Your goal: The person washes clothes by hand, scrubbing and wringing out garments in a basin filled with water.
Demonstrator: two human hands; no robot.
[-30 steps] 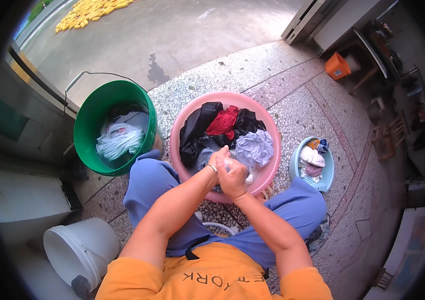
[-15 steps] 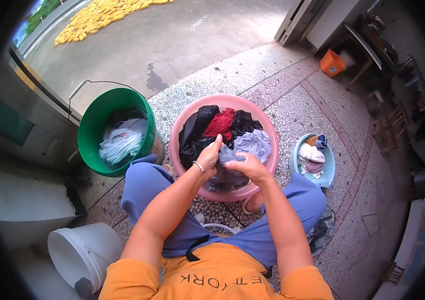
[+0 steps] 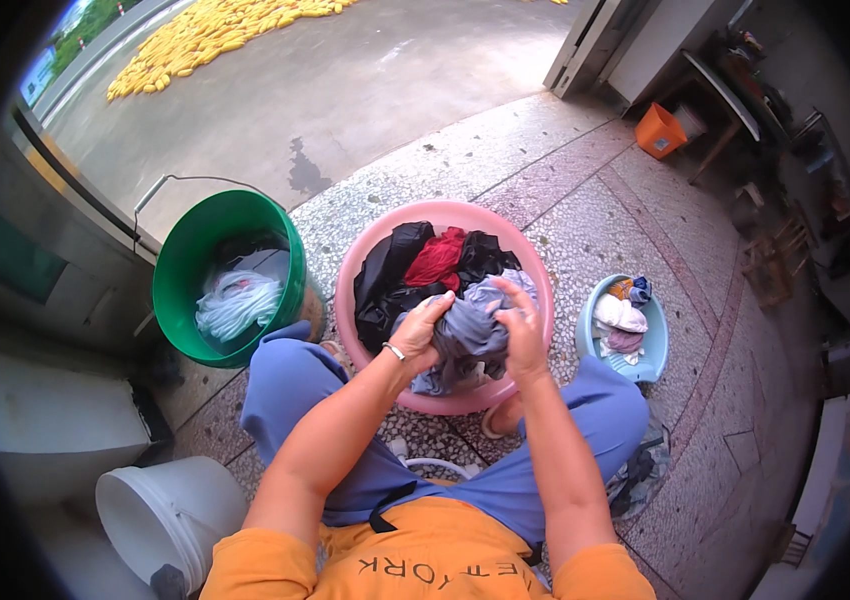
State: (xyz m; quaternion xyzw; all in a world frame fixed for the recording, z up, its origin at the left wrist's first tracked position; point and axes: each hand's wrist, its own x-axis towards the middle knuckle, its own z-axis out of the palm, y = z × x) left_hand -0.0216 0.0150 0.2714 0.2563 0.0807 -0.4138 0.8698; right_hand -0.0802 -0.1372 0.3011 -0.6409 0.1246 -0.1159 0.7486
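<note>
A wet grey-blue garment (image 3: 472,328) is bunched between my two hands over the pink basin (image 3: 347,345). My left hand (image 3: 425,340) grips its left side, with a bracelet on the wrist. On the other side, my right hand (image 3: 522,338) holds the cloth between thumb and fingers. Lower folds of the garment hang into the basin. Beyond the hands lie black clothes (image 3: 385,268) and a red cloth (image 3: 435,258). A pale lavender cloth at the basin's right is mostly hidden by the held garment and my right hand.
At the left stands a green bucket (image 3: 170,265) with pale cloth in water. A small light-blue basin (image 3: 657,340) of small clothes sits at the right. A white bucket (image 3: 145,520) is at lower left, an orange bin (image 3: 659,130) at far right. Corn cobs (image 3: 215,40) lie outside.
The grey-blue garment has been lifted and spread wider between my hands, showing more of its cloth. My hands have moved apart, the right one further right and turned upright.
</note>
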